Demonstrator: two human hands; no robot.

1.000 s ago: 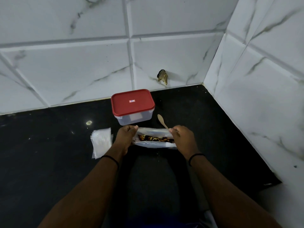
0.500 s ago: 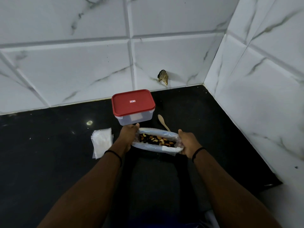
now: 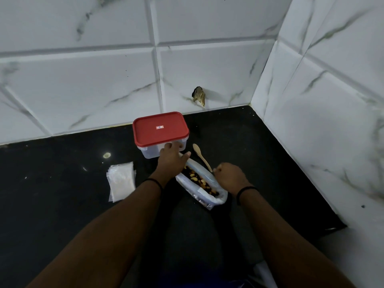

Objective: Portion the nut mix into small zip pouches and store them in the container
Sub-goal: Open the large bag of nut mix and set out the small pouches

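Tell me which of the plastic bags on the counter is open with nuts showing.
The large nut mix bag between the left hand and right hand; its mouth is spread open. The small zip pouches, stacked flat to its left, look empty.

The container [image 3: 161, 135] is clear plastic under a smooth red plastic lid [image 3: 160, 128]. Beside it lie a pale wooden spoon [image 3: 201, 156] and thin, translucent plastic pouches [image 3: 121, 183], on a glossy black counter [image 3: 52, 183].

My left hand [image 3: 170, 161] covers the near right corner of the clear plastic container with the red lid [image 3: 160, 131], and I can't tell whether its fingertips touch the wall. My right hand [image 3: 229, 177] hides the lower handle of the pale wooden spoon [image 3: 200, 155]. The small label on the lid is unreadable.
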